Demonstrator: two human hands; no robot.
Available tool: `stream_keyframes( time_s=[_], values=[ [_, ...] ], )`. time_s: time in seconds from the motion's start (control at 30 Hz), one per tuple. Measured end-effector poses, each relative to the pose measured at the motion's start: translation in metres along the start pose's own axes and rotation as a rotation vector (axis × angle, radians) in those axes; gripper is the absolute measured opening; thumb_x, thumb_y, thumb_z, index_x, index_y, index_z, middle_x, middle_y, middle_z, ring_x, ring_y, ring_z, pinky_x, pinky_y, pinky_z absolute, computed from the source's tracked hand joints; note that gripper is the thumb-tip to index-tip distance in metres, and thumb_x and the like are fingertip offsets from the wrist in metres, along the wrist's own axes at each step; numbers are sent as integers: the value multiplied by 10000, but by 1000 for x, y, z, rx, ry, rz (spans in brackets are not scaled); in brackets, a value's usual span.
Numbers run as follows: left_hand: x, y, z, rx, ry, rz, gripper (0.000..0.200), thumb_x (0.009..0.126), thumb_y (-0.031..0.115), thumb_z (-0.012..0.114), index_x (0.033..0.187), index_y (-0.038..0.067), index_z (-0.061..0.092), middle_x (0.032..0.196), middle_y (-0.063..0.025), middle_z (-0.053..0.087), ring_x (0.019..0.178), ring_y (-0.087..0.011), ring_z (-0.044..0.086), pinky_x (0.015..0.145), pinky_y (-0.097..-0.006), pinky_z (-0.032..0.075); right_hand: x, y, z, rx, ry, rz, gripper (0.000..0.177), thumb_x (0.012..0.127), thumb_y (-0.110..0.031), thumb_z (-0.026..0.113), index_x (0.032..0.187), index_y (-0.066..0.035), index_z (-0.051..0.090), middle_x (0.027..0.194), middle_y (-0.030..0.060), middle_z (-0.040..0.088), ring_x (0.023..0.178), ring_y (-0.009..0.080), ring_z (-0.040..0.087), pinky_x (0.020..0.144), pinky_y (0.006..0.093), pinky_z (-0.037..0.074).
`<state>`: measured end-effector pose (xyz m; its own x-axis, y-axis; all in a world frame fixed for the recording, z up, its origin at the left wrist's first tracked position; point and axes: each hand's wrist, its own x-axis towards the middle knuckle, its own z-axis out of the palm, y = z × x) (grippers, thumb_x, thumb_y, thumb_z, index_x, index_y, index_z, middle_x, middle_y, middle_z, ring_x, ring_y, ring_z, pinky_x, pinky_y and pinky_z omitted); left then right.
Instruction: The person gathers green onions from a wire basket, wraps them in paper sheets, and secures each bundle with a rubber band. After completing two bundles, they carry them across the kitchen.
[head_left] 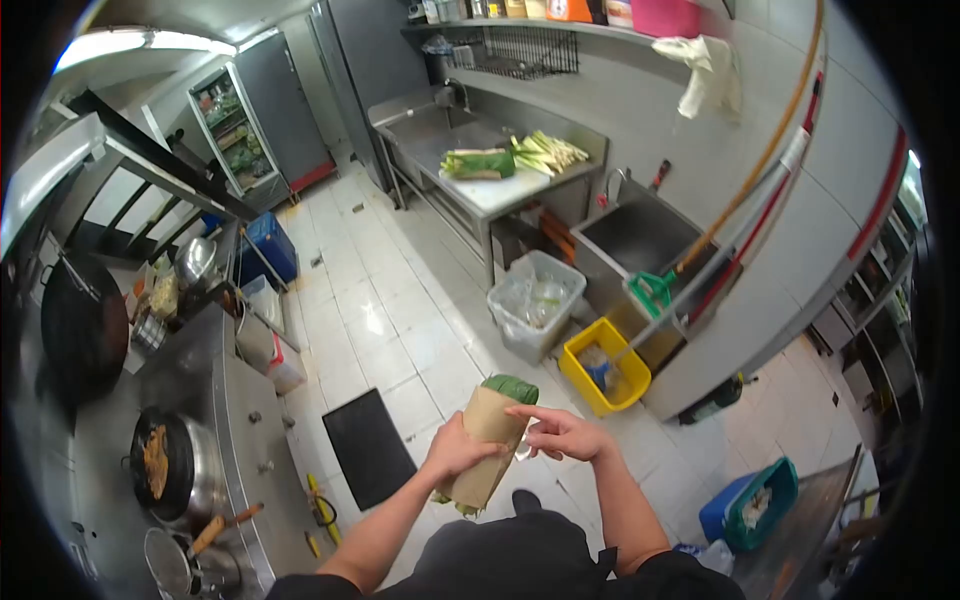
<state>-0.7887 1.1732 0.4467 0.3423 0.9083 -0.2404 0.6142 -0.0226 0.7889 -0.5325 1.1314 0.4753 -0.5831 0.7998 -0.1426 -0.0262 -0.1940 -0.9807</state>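
Note:
A bundle of green leaves (512, 386) wrapped in brown paper (490, 420) is held upright at a slant in front of the body. My left hand (463, 447) is wrapped round the lower left side of the paper. At the right side of the bundle is my right hand (562, 434), its index finger stretched out and touching the paper near the top, the other fingers curled. Leaf ends stick out below the paper.
A steel table (488, 203) with green and pale stalks (545, 152) stands ahead, beside a sink (640, 232). On the floor are a clear bin (537, 305), a yellow bucket (605, 367) and a black mat (369, 449). A stove counter with pans (160, 462) runs along the left.

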Motion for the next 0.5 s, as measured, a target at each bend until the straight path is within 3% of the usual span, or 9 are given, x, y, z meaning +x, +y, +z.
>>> stream_keyframes(
  time_s=[0.17,0.23,0.27,0.3,0.37,0.4,0.43,0.47,0.5],
  values=[
    [81,8,-37,120,76,-94,748,628,471,851,1082,-55,572,1065,-243,684,994,-395,690,842,-447,550,139,-29,-56,182,-166,-105,700,1011,-214,610,1605,-175,242,828,54,620,632,94,549,603,246,470],
    [123,-7,-54,225,80,-128,750,634,473,843,1087,-53,561,1035,-243,690,991,-399,689,830,-451,552,196,-43,-69,-148,-307,-51,756,1019,-263,607,1615,-169,153,827,51,619,675,121,594,653,265,501],
    [147,-17,-66,221,82,-126,750,634,473,843,1087,-53,561,1035,-243,690,991,-399,689,830,-451,552,223,-41,-76,-360,-399,-96,593,1018,-309,610,1535,-125,383,838,44,632,691,136,627,650,283,518],
    [174,-30,-80,278,64,-145,729,638,456,844,1101,-50,597,1021,-222,702,978,-383,699,831,-437,556,253,-42,-84,-366,-395,-95,593,1018,-309,610,1535,-125,383,838,44,632,691,136,627,650,283,518],
    [226,-61,-108,340,29,-163,709,642,439,846,1115,-46,633,1007,-202,714,964,-367,708,831,-424,560,306,-41,-97,-560,-608,74,396,1011,-335,620,1320,-88,634,852,50,651,681,135,633,631,304,522],
    [251,-79,-122,142,17,-138,725,626,441,858,1086,-77,642,1005,-209,717,947,-354,715,825,-413,565,324,-39,-106,-544,-593,77,396,1011,-335,620,1320,-88,634,852,50,651,681,135,633,631,304,522],
    [276,-92,-139,-55,-1,-114,743,609,444,869,1057,-107,652,1002,-217,721,931,-340,722,820,-402,570,337,-38,-121,-554,-437,62,354,1009,-325,618,1257,-78,664,866,67,665,688,152,645,640,314,527],
    [297,-106,-155,-271,-11,-92,597,654,316,888,1030,-105,693,1013,-195,732,908,-271,734,817,-366,583,347,-37,-136,-562,-281,53,321,1006,-316,617,1195,-68,694,880,85,679,695,168,657,648,325,532],
    [317,-111,-172,-269,-37,-99,597,654,316,888,1030,-105,693,1013,-195,732,908,-271,734,817,-366,583,356,-34,-148,-568,-130,50,300,1004,-307,616,1132,-58,723,894,102,693,702,184,670,657,335,537]
  ],
)
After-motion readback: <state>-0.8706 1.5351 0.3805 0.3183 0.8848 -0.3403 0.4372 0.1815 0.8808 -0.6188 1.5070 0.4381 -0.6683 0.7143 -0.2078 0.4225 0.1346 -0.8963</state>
